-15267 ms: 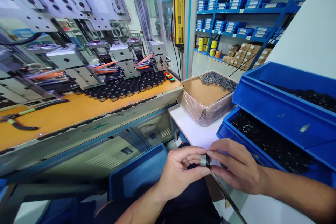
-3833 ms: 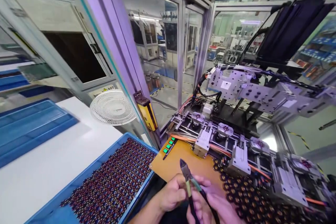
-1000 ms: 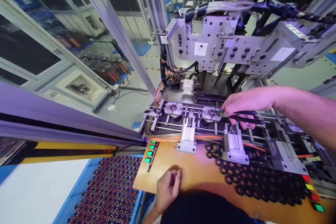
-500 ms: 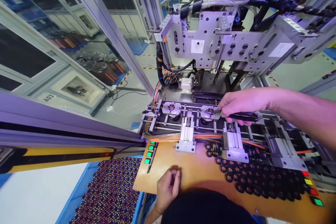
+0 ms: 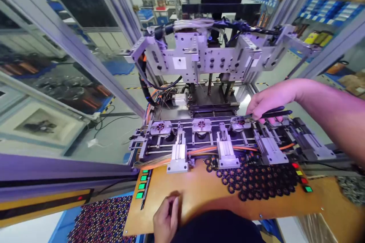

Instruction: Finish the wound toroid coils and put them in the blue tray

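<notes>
My right hand (image 5: 265, 102) is closed around black-handled pliers (image 5: 275, 113). Their tips reach the third holder from the left, where a small round part (image 5: 241, 122) sits, partly covered by the tool. Dark ring-shaped parts with reddish centres also sit in the left holder (image 5: 161, 127) and the second holder (image 5: 201, 124). Loosely curled, my left hand (image 5: 167, 216) rests on the front of the tan tabletop (image 5: 196, 193), with nothing visible in its fingers.
Several black ring parts (image 5: 253, 180) lie in rows on the tabletop. Metal clamp blocks (image 5: 178, 157) stand before the holders, and a metal plate assembly (image 5: 211, 60) hangs above. Green buttons (image 5: 142, 186) line the left edge. A blue bin (image 5: 99, 216) of similar parts stands lower left.
My right hand and the pliers have moved right, from the second holder to the third. A part now shows in the second holder. The view has turned right; my left hand stays resting.
</notes>
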